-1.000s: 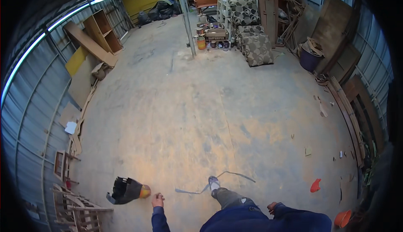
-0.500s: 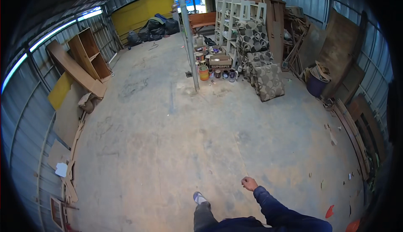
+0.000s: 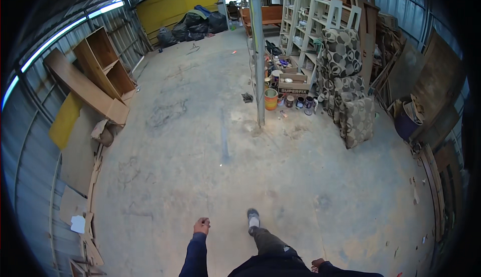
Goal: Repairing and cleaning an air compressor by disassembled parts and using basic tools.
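My left hand (image 3: 202, 226) swings forward over the concrete floor (image 3: 165, 192). Its fingers are curled in loosely and nothing shows in them. Low in the picture, close to my right hip, my right hand (image 3: 317, 264) also has its fingers curled, with no object visible in it. Neither hand touches anything. Between them one shoe (image 3: 253, 214) of mine is stepping forward.
A metal post (image 3: 258, 71) rises ahead. Paint cans (image 3: 271, 99), a cardboard box (image 3: 294, 83), white shelving (image 3: 305, 29) and patterned cushions (image 3: 358, 121) stand right of it. Wooden cabinet (image 3: 107, 69) and boards line the left wall; black bags (image 3: 193, 26) lie far back.
I have walked forward, so the post and cushions appear nearer and farther right. My left hand has swung into view, my right hand has dropped back, and the other foot now leads.
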Motion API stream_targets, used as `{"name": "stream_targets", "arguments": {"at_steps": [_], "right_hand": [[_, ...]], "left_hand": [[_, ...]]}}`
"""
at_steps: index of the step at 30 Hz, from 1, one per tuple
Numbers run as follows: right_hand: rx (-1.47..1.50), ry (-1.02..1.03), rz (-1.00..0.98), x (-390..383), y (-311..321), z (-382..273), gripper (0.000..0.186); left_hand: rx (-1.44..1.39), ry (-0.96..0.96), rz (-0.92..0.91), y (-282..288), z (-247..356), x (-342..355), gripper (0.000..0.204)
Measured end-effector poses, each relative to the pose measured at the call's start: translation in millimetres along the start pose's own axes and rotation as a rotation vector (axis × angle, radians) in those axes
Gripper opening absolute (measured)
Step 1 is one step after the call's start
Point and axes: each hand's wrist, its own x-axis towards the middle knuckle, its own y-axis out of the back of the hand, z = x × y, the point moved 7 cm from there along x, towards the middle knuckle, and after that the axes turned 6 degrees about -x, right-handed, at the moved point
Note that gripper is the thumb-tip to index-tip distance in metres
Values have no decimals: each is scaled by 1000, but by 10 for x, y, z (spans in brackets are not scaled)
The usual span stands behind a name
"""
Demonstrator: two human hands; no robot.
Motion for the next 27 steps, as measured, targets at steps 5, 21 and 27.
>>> {"name": "stream_targets", "arguments": {"at_steps": [5,21,27], "right_hand": [[-675,239,303,-10,-1337,-3146,38],[-893,861,638,-754,-5131,-11555,38],[-686,352,678,377,-4686,-11725,30]], "left_hand": [[310,572,-317,109,-843,992,36],[66,843,-144,626,854,7479,40],[138,259,-202,-510,3872,11549,27]]}}
